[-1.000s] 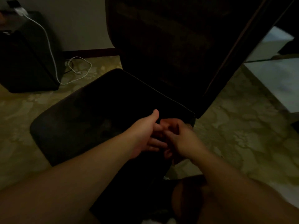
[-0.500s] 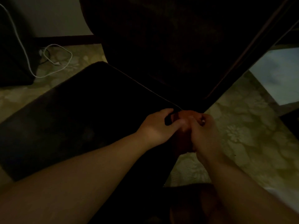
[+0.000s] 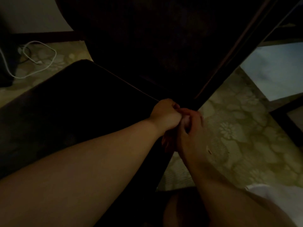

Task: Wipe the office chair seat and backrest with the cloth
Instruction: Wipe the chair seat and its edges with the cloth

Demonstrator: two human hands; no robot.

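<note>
dark chair seat fills left-centre; dark backrest rises behind it at top. cloth not discernible in dim light. left hand clenched in fist at seat's back right corner, beside backrest's lower edge; what it grips cannot tell. right hand touching left hand, fingers curled; contents hidden, grasp unclear. patterned floor to right. white cable coiled on floor at upper left.

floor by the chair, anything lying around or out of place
A white cable lies in a loose loop on the patterned floor left of the backrest. Otherwise nothing stands out, though the picture is very dim.
</note>
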